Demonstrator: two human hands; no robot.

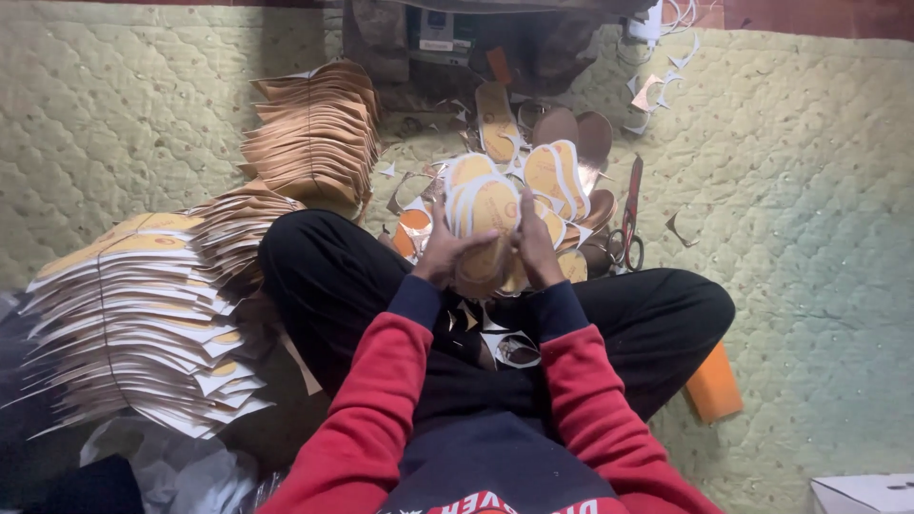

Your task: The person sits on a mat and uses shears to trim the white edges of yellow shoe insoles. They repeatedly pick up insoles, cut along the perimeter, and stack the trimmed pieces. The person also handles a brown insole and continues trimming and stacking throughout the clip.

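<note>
I sit cross-legged on a quilted green mat. Both hands hold one fanned stack of yellow, white-edged insole-shaped cutouts above my lap. My left hand grips the stack's left side from below. My right hand clasps its right side, fingers closed on the edges. More yellow cutouts lie just beyond the hands.
A tall tied pile of uncut printed sheets stands at my left, a brown pile behind it. Red-handled scissors lie at the right of the cutouts. Paper offcuts litter the mat. An orange block rests by my right knee.
</note>
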